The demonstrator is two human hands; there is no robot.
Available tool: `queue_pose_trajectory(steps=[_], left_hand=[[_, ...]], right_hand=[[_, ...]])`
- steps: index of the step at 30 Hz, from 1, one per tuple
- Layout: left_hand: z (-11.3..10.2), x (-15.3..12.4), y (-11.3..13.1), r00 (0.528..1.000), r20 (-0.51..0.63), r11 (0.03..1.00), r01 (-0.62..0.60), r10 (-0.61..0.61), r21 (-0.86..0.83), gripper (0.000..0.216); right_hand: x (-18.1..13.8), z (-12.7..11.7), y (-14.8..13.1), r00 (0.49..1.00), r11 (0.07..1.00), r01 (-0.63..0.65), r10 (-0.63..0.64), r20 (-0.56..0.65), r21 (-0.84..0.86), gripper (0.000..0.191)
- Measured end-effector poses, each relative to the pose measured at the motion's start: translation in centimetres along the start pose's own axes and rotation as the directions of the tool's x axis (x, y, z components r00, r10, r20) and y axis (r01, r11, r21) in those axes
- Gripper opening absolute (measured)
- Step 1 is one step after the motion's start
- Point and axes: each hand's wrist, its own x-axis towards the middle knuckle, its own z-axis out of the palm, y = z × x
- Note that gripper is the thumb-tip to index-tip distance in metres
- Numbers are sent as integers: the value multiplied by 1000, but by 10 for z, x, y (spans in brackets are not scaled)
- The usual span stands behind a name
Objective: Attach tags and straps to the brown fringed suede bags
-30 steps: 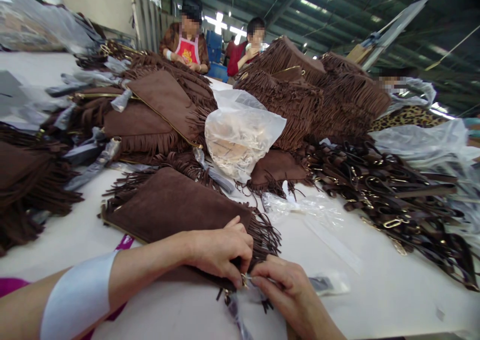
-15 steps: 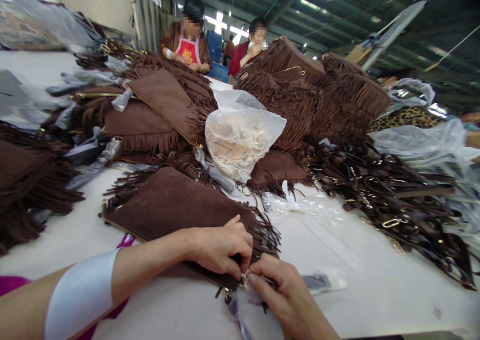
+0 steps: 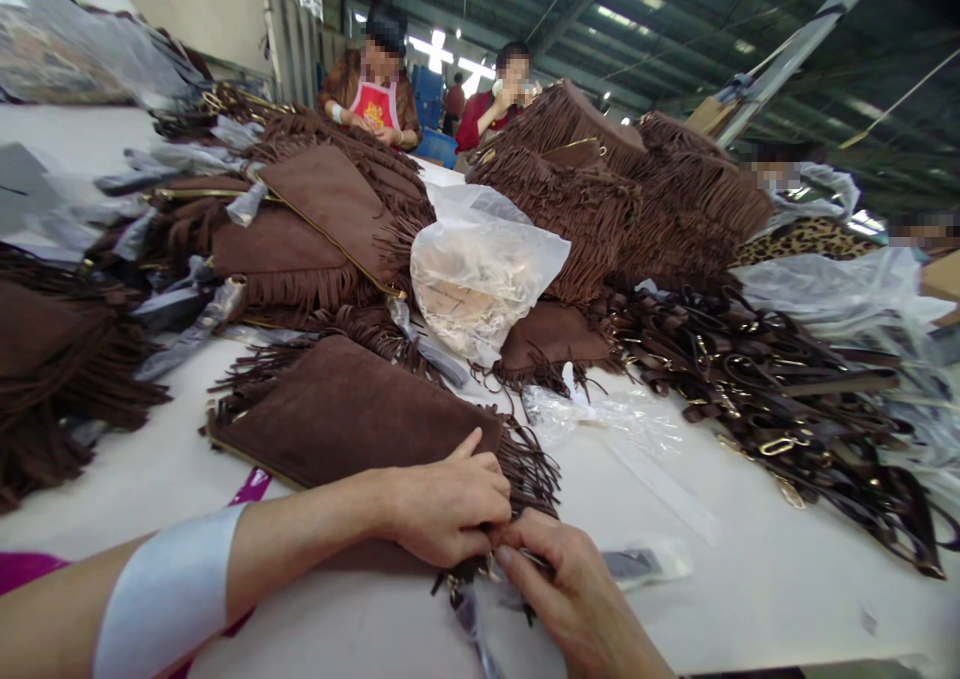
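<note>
A brown suede fringed bag (image 3: 345, 409) lies flat on the white table (image 3: 750, 579) in front of me. My left hand (image 3: 446, 504) presses on its near corner and pinches a small gold metal fitting there. My right hand (image 3: 574, 589) meets it from the right, fingertips closed on the same fitting and a clear plastic wrap (image 3: 480, 619) that hangs below the bag's corner. A light grey cuff covers my left forearm.
Heaps of brown fringed bags (image 3: 600, 199) fill the table's far side and left. A clear plastic bag of parts (image 3: 480, 269) stands mid-table. Dark straps with gold buckles (image 3: 787, 389) pile at right. Loose plastic sleeves (image 3: 630, 429) lie nearby. Several people work beyond the heaps.
My two hands have drawn closer together over the bag's corner, the left fingers curling further over the fitting. The view has shifted slightly.
</note>
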Motion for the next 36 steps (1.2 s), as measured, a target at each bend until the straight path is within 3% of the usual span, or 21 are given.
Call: queue_pose_trajectory(steps=[4, 11, 15, 18, 20, 22, 25, 32, 36], left_hand=[[-7, 2, -1, 998, -3, 989, 65, -66, -134, 18], [-18, 4, -1, 982, -106, 908, 99, -154, -406, 17], [-16, 5, 2, 962, -180, 907, 118, -206, -405, 13], [-14, 6, 2, 916, -276, 897, 159, -290, -413, 10], [-13, 6, 1, 899, -295, 897, 191, -323, -399, 11], [-10, 6, -1, 912, -262, 906, 208, -317, -369, 11], [-4, 6, -2, 924, -238, 920, 214, -299, -328, 8], [11, 12, -1, 841, -302, 870, 334, -449, -363, 9], [18, 15, 1, 831, -312, 877, 370, -461, -307, 13]], right_hand=[[-3, -4, 2, 1000, 995, 13, -13, -1, 101, 18], [-2, 0, -1, 994, 993, 65, -56, -89, 98, 21], [6, 8, -5, 984, 989, 72, -49, -172, 127, 17], [13, 10, -2, 978, 957, 8, 53, -203, 289, 23], [16, 10, 0, 973, 877, -86, 175, -148, 473, 28], [18, 9, 2, 958, 773, -152, 268, -100, 615, 38], [20, 9, 1, 934, 667, -143, 335, -123, 732, 48], [20, 12, 2, 915, 655, -91, 351, -196, 750, 47], [20, 13, 4, 907, 638, -95, 372, -197, 764, 49]])
